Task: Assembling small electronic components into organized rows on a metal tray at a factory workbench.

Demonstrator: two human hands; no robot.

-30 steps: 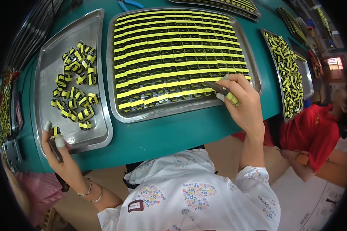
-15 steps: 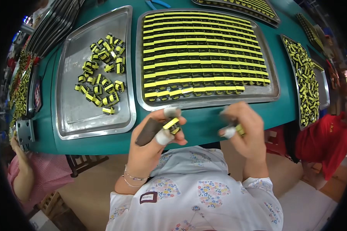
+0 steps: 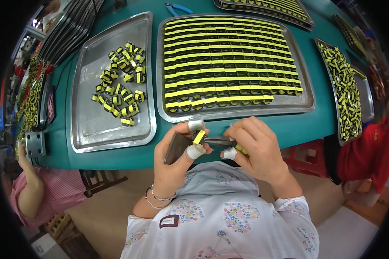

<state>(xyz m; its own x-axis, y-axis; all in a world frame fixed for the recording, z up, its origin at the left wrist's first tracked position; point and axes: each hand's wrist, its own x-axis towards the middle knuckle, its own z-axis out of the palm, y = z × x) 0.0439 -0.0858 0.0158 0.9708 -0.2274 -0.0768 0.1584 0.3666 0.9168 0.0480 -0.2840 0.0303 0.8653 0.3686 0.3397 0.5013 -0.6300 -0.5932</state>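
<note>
Finger and thumb of my left hand (image 3: pixel 166 172), both wrapped with white tape at the tips, pinch a small transformer (image 3: pixel 199 137) with yellow tape and a black body. A dark flat block (image 3: pixel 177 149) also lies in that palm. My right hand (image 3: pixel 261 149), its thumb taped too, is closed around tweezers (image 3: pixel 219 140). Their dark metal tips reach the transformer's pin side; whether they touch a pin is too small to tell. Something yellow (image 3: pixel 242 149) shows under the right fingers, and I cannot tell if it is a handle or another transformer.
Ahead, a metal tray (image 3: pixel 304 101) carries rows of transformers. A left tray (image 3: pixel 90 136) has a loose heap. More fill a tray (image 3: pixel 343 93) at right. Blue-handled cutters (image 3: pixel 178 7) lie behind on the green table (image 3: pixel 112 159). People sit on both sides.
My right hand has moved left, bringing the tweezers up to the transformer in my left hand. The trays appear shifted slightly in the view.
</note>
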